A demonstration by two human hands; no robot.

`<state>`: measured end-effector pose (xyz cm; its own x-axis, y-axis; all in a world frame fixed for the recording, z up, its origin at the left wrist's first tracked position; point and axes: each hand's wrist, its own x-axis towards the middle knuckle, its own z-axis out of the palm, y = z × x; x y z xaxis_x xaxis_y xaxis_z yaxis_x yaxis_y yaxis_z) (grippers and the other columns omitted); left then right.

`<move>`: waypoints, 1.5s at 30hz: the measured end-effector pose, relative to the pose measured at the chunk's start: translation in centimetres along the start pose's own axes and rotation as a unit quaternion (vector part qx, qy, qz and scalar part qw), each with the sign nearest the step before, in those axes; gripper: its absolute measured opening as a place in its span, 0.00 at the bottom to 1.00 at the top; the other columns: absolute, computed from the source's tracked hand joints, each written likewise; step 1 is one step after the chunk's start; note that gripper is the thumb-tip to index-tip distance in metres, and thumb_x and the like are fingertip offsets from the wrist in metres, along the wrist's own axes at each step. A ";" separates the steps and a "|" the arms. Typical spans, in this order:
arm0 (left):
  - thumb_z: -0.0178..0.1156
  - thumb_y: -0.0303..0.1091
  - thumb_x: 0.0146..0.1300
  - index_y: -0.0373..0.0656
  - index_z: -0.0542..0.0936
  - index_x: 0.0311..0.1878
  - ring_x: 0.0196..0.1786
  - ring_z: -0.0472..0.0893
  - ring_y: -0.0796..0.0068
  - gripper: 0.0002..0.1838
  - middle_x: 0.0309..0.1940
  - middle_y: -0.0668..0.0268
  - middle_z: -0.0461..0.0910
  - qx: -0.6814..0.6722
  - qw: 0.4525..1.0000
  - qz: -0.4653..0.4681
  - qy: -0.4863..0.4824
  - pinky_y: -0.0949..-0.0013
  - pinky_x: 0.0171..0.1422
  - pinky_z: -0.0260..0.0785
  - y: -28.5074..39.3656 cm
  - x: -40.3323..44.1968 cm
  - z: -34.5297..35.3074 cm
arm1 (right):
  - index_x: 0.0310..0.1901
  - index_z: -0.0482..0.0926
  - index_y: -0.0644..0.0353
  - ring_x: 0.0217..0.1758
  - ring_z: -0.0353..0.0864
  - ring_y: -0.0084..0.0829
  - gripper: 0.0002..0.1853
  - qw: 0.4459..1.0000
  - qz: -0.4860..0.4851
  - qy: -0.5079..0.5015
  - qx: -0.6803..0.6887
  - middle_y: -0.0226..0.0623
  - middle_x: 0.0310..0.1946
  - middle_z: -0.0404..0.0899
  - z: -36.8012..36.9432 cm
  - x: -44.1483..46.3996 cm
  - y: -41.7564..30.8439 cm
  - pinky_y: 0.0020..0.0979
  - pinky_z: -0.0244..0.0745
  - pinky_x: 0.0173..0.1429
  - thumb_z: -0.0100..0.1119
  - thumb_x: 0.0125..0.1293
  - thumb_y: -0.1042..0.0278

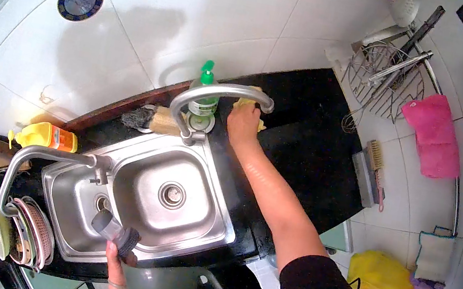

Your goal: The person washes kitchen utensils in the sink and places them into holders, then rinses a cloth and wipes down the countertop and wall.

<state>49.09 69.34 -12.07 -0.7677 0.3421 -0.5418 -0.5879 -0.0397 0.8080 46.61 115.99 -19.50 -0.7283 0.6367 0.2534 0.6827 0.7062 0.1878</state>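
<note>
On the black countertop, right of the tall curved faucet, my right hand presses down on a yellow cloth. Its fingers are curled over the cloth, close to the wall edge. At the bottom, my left hand grips a translucent cup-like container with a dark textured band, over the front edge of the smaller sink basin. A grey-green bowl with a handle is beside that hand, in front of the sink. Whether my left hand also touches the bowl is unclear.
A double steel sink fills the middle. Behind it stand a green pump bottle and a scrubber. Left are a yellow bottle and stacked plates. A wire rack, pink cloth and brush are at right.
</note>
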 end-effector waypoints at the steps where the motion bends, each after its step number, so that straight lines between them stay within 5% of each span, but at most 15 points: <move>1: 0.55 0.60 0.53 0.44 0.66 0.55 0.12 0.59 0.84 0.34 0.31 0.63 0.77 -0.004 1.000 -0.003 0.009 0.78 0.13 0.48 0.1 0.0 -0.2 | 0.36 0.78 0.57 0.41 0.72 0.37 0.10 1.000 0.001 0.003 0.000 0.39 0.32 0.76 -0.8 -1.2 -0.3 0.38 0.64 0.43 0.47 0.57 0.68; 7: 0.54 0.60 0.54 0.44 0.67 0.54 0.12 0.60 0.85 0.33 0.32 0.61 0.78 0.006 1.000 0.003 0.007 0.78 0.13 0.48 2.1 -1.0 -0.9 | 0.28 0.78 0.62 0.33 0.69 0.34 0.09 0.991 -0.088 0.015 0.105 0.39 0.27 0.75 -4.4 -10.5 -2.1 0.36 0.64 0.34 0.53 0.49 0.67; 10: 0.52 0.60 0.56 0.44 0.67 0.54 0.12 0.59 0.84 0.32 0.34 0.59 0.79 -0.004 1.000 0.002 0.017 0.78 0.14 0.48 2.1 -1.0 -2.2 | 0.37 0.77 0.61 0.38 0.73 0.42 0.12 0.936 -0.003 -0.259 0.239 0.43 0.32 0.74 -6.9 -11.2 -0.5 0.42 0.71 0.42 0.56 0.48 0.71; 12: 0.51 0.60 0.56 0.44 0.68 0.54 0.11 0.59 0.84 0.32 0.34 0.59 0.79 0.002 1.000 0.013 0.019 0.77 0.14 0.47 2.0 -1.1 -3.0 | 0.37 0.78 0.57 0.44 0.73 0.46 0.11 0.914 0.098 -0.230 0.319 0.45 0.36 0.74 -6.9 -7.6 2.4 0.39 0.69 0.53 0.50 0.52 0.73; 14: 0.51 0.59 0.57 0.45 0.69 0.50 0.12 0.59 0.83 0.28 0.32 0.61 0.79 -0.014 1.000 -0.007 0.017 0.77 0.14 0.47 2.1 -1.4 -3.4 | 0.40 0.77 0.60 0.49 0.70 0.47 0.12 0.898 0.112 -0.057 0.421 0.48 0.45 0.70 -6.8 -4.6 6.5 0.38 0.67 0.55 0.53 0.52 0.74; 17: 0.47 0.66 0.56 0.46 0.76 0.42 0.16 0.63 0.83 0.30 0.14 0.76 0.64 0.035 0.998 -0.023 0.037 0.77 0.18 0.52 2.7 -2.1 -2.7 | 0.51 0.74 0.53 0.60 0.63 0.47 0.21 0.917 0.169 -0.034 0.361 0.47 0.61 0.57 -3.1 1.4 10.7 0.37 0.64 0.60 0.58 0.52 0.71; 18: 0.47 0.66 0.56 0.46 0.76 0.42 0.16 0.63 0.83 0.30 0.14 0.76 0.64 0.038 0.998 -0.024 0.040 0.77 0.18 0.52 2.2 -2.1 -3.2 | 0.56 0.70 0.49 0.63 0.61 0.47 0.25 0.955 0.168 -0.064 0.235 0.46 0.65 0.52 -2.6 2.6 10.9 0.38 0.61 0.63 0.59 0.54 0.64; 20: 0.47 0.66 0.57 0.46 0.76 0.40 0.14 0.62 0.82 0.30 0.14 0.76 0.64 0.027 0.997 -0.019 0.072 0.76 0.18 0.52 0.7 -2.0 -4.5 | 0.60 0.66 0.47 0.62 0.62 0.48 0.29 0.913 0.189 -0.237 0.274 0.44 0.64 0.55 -4.1 3.7 9.5 0.40 0.59 0.64 0.60 0.54 0.60; 24: 0.52 0.60 0.57 0.44 0.70 0.38 0.12 0.57 0.82 0.25 0.21 0.70 0.71 -0.017 0.998 -0.019 0.050 0.75 0.16 0.47 1.1 -2.2 -2.1 | 0.56 0.68 0.57 0.59 0.65 0.46 0.26 0.961 0.091 -0.079 0.249 0.42 0.53 0.70 6.8 3.2 6.9 0.41 0.61 0.61 0.58 0.54 0.66; 26: 0.52 0.61 0.57 0.45 0.70 0.37 0.12 0.56 0.81 0.25 0.16 0.74 0.64 -0.004 0.998 -0.013 0.058 0.75 0.18 0.46 1.4 -2.4 -0.7 | 0.49 0.72 0.59 0.52 0.70 0.44 0.20 0.966 -0.087 -0.145 0.195 0.42 0.45 0.74 0.5 1.9 4.2 0.40 0.64 0.55 0.56 0.50 0.72; 32: 0.48 0.65 0.57 0.41 0.74 0.33 0.10 0.55 0.83 0.31 0.07 0.77 0.56 0.072 0.997 0.007 0.000 0.74 0.16 0.42 3.1 -2.3 0.4 | 0.41 0.75 0.59 0.44 0.70 0.38 0.12 0.970 -0.148 0.075 0.180 0.38 0.40 0.72 -2.1 -9.2 -0.3 0.39 0.67 0.47 0.47 0.55 0.73; 34: 0.48 0.65 0.56 0.41 0.74 0.34 0.10 0.55 0.84 0.31 0.08 0.77 0.57 0.073 0.996 -0.020 -0.044 0.74 0.15 0.41 3.4 -2.0 -0.3 | 0.40 0.74 0.59 0.41 0.69 0.34 0.13 0.957 -0.113 0.166 0.210 0.36 0.35 0.72 -4.9 -13.1 -0.2 0.37 0.65 0.41 0.50 0.52 0.68; 41: 0.49 0.63 0.57 0.39 0.74 0.42 0.10 0.54 0.85 0.31 0.09 0.76 0.61 0.067 0.996 -0.003 -0.057 0.76 0.15 0.43 3.7 -1.0 -3.1 | 0.41 0.75 0.56 0.45 0.69 0.36 0.12 0.958 -0.005 -0.045 0.282 0.36 0.39 0.72 -7.4 -25.8 -1.8 0.39 0.60 0.49 0.48 0.54 0.73; 43: 0.44 0.66 0.57 0.42 0.74 0.40 0.15 0.66 0.79 0.32 0.16 0.73 0.68 0.100 0.990 -0.024 -0.096 0.75 0.19 0.56 4.5 -1.2 -3.5 | 0.42 0.75 0.56 0.47 0.69 0.37 0.13 0.959 -0.004 0.025 0.284 0.38 0.41 0.71 -8.7 -24.5 -1.6 0.40 0.60 0.51 0.48 0.54 0.73; 45: 0.48 0.63 0.58 0.40 0.74 0.42 0.13 0.62 0.82 0.30 0.17 0.71 0.70 0.088 0.991 -0.014 -0.104 0.76 0.16 0.52 4.5 -1.2 -3.9 | 0.46 0.74 0.56 0.51 0.68 0.41 0.15 0.959 0.022 0.100 0.263 0.42 0.46 0.70 -9.2 -21.0 -1.2 0.41 0.58 0.57 0.50 0.56 0.72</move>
<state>46.38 65.10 -8.64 -0.6718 0.5273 -0.5203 -0.5407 0.1311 0.8309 61.68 98.93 -16.32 -0.6370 0.6347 0.4374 0.5499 0.7718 -0.3192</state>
